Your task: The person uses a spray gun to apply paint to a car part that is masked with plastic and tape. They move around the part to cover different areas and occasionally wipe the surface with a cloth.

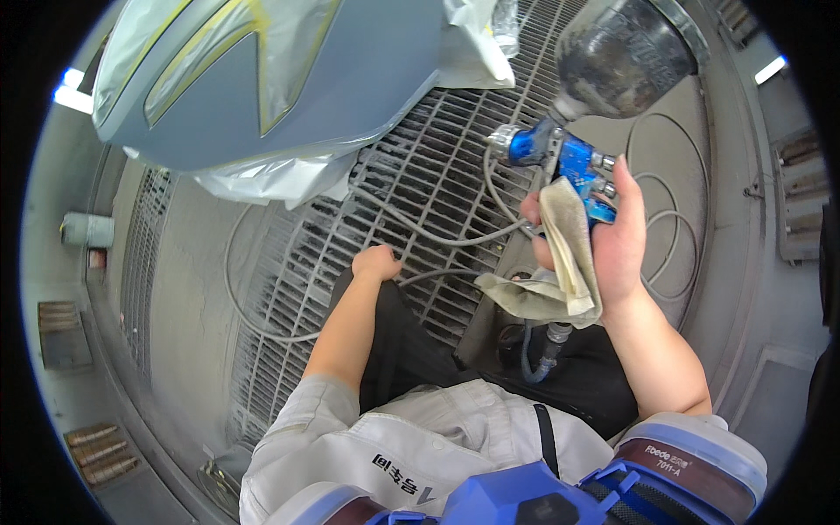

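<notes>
My right hand (pixel 619 249) is wrapped round the handle of a blue spray gun (pixel 573 162), whose silver nozzle points left. A dark, paint-smeared cup (pixel 626 61) is mounted on top of the gun. The same hand also has a folded, stained beige cloth (pixel 569 254) hanging against the handle. Resting on my dark-trousered knee, my left hand (pixel 376 262) is curled closed, with nothing visible in it. Ahead on the left is a grey curved panel (pixel 350 79), partly masked with silvery film and yellow tape. The spray gun is apart from it.
Metal floor grating (pixel 437 149) runs beneath the panel and in front of me. A grey hose (pixel 437 238) crosses it and loops on the floor at right. Masking film (pixel 271 179) hangs below the panel's lower edge. A blue respirator (pixel 499 490) shows at the bottom.
</notes>
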Available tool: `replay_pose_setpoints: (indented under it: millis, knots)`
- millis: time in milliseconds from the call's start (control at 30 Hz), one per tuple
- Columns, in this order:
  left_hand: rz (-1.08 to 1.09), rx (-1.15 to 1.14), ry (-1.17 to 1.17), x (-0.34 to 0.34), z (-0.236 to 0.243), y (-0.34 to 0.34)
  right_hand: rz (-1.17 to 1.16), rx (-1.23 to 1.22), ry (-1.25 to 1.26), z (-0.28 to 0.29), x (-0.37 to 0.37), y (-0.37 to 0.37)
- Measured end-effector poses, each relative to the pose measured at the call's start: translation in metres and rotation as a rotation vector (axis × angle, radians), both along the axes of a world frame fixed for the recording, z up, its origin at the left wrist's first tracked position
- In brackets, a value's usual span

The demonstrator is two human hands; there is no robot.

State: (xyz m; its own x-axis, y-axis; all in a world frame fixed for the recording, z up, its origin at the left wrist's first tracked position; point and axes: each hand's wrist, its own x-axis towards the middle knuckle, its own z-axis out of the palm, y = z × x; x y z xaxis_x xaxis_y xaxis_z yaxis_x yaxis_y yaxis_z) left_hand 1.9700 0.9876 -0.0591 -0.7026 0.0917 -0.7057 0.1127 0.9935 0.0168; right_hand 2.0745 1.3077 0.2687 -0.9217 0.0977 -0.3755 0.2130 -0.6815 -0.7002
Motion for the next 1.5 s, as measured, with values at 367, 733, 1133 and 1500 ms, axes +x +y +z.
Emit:
replay_pose_setpoints:
  millis: [367,733,1133,1500]
  knots:
    - [0.029,0.024,0.072,0.002,-0.004,-0.013,0.038,0.043,0.011,-0.002,-0.01,-0.003]
    - [0.024,0.059,0.207,0.005,-0.005,-0.014,0.115,-0.016,0.054,-0.006,-0.011,0.0]
    - [0.186,0.651,0.008,0.01,0.018,0.007,-0.033,0.019,-0.065,-0.004,-0.009,-0.01]
    - [0.876,1.972,-0.433,0.099,0.234,0.117,0.013,0.048,0.009,-0.013,-0.03,-0.016]
